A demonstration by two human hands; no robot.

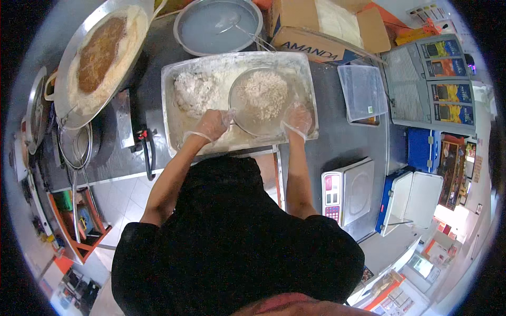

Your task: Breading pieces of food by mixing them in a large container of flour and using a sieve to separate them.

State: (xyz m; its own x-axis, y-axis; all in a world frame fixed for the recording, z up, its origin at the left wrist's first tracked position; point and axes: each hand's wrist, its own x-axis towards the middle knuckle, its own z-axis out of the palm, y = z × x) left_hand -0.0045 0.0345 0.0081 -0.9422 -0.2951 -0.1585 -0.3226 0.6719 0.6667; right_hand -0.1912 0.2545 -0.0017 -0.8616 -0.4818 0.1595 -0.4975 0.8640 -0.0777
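Observation:
Both of my hands wear clear plastic gloves and hold a round mesh sieve (pixel 247 114) over a rectangular tub (pixel 168 114) dusted with flour. My left hand (pixel 213 124) is closed at the sieve's left side, by its handle. My right hand (pixel 297 119) grips the right rim; its fingers are partly blurred. Clumpy, flour-coated pieces (pixel 265 94) lie in the sieve. A heap of floured food (pixel 196 93) rests at the tub's left, apart from the sieve.
A wide pan of bubbling oil (pixel 101 51) stands at upper left. Behind the tub are a basin of cloudy liquid (pixel 205 29) with a strainer and a cardboard box (pixel 292 39). A plastic container (pixel 363 93) and a digital scale (pixel 348 191) sit to the right.

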